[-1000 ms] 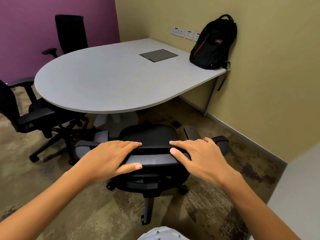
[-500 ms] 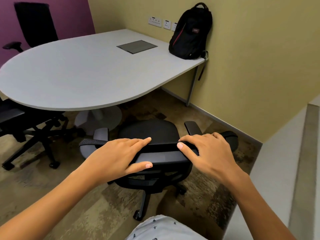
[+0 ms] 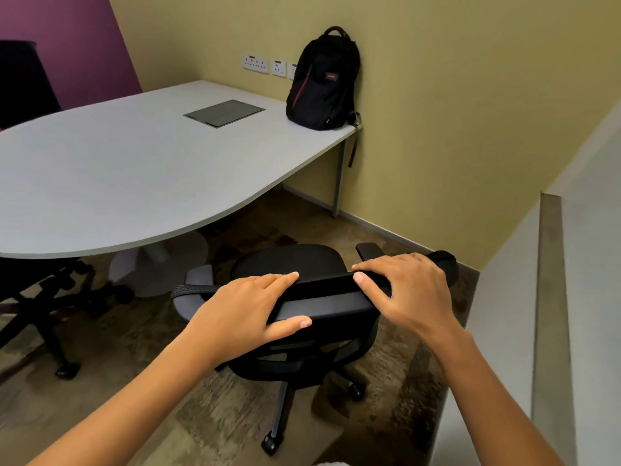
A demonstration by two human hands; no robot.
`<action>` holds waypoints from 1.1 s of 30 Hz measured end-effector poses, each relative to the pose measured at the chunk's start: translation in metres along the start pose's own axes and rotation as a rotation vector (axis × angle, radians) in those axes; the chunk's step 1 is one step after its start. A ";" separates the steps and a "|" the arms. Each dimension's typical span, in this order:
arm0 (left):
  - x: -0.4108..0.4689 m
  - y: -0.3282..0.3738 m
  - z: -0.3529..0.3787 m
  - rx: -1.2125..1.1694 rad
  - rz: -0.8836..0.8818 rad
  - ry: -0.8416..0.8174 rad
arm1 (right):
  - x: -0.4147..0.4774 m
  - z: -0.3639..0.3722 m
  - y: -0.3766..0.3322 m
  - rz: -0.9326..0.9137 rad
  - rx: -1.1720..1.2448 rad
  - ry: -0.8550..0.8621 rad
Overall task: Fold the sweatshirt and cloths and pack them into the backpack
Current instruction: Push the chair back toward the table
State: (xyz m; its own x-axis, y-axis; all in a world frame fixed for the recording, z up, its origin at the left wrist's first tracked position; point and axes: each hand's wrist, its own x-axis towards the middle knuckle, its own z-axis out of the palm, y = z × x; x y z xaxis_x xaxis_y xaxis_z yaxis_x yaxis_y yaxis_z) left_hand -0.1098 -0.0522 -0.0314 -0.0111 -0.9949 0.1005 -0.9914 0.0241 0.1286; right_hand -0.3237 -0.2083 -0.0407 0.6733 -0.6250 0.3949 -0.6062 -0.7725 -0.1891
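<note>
Both hands are on the black office chair [image 3: 302, 260]. The left hand [image 3: 248, 304] has its grip clamped on the backrest's top edge, fingers over, thumb beneath. The right hand [image 3: 406, 287] has its grip wrapped over it too. The black backpack [image 3: 322, 82] stands upright at the grey worktop [image 3: 134, 169]'s far right corner, against the wall, well apart from both hands.

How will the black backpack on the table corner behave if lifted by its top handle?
Probably soft and floppy: the backpack leans on the wall rather than standing free, so it may slump once pulled away. It shows no bulging, so it is likely light, perhaps near empty. A strap hangs off the table edge and could snag the leg.
</note>
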 end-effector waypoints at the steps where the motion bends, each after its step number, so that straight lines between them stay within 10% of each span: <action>1: 0.006 0.001 0.002 -0.002 -0.005 0.012 | 0.003 0.000 0.006 -0.004 -0.002 0.004; 33: 0.243 -0.034 0.019 -0.037 -0.054 0.084 | 0.186 0.039 0.174 -0.034 0.005 -0.018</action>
State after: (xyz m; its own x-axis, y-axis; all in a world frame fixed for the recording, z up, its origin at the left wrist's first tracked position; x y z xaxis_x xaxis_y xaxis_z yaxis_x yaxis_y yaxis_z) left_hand -0.0816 -0.2967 -0.0298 0.0548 -0.9831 0.1746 -0.9848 -0.0243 0.1721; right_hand -0.2873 -0.4630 -0.0348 0.7012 -0.6001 0.3849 -0.5805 -0.7940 -0.1803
